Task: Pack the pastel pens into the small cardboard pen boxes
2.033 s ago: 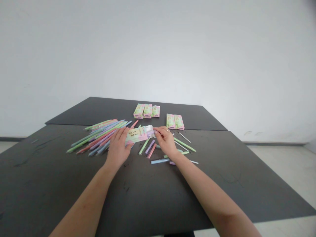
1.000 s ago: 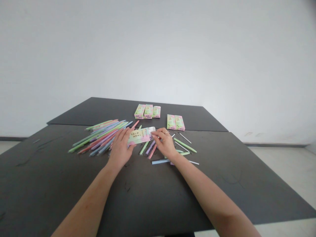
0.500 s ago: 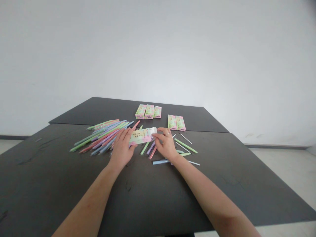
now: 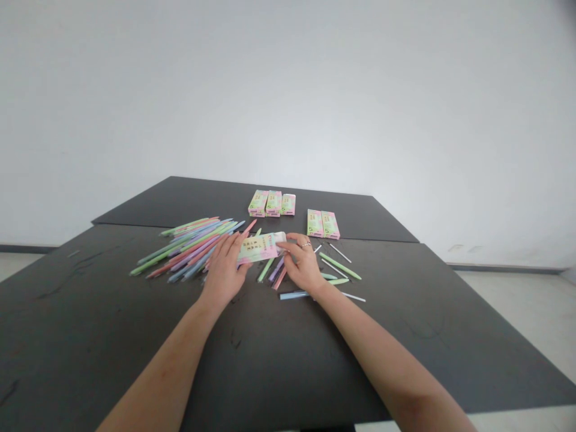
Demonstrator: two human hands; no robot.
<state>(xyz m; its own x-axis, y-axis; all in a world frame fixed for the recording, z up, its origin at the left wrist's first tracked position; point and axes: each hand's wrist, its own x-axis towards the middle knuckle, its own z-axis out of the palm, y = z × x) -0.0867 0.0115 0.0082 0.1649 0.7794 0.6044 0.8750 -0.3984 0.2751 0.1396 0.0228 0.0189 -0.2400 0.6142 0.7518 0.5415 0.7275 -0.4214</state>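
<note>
A small pink-and-green carton [image 4: 258, 247] with printed characters is held up over the table, its white end flap standing out on the right. My left hand [image 4: 224, 264] wraps round the carton's left end. At the flap, my right hand [image 4: 302, 258] has its thumb and fingers closed; a ring shows on one finger. Left of the carton lies a large heap of pastel pens [image 4: 193, 249] in green, blue, purple and pink. Several loose pens [image 4: 341, 266] and thin white sticks [image 4: 339, 252] lie around my right hand, partly hidden by it.
Behind my hands, three matching cartons [image 4: 265, 204] lie side by side, and two more cartons [image 4: 323, 224] lie farther right. The dark table [image 4: 288, 360] has a seam running across it. A pale wall [image 4: 288, 102] rises behind its far edge.
The view has shifted very slightly, so everything sits a little farther right. Both hands keep their places on the carton, with the right fingers still at the flap.
</note>
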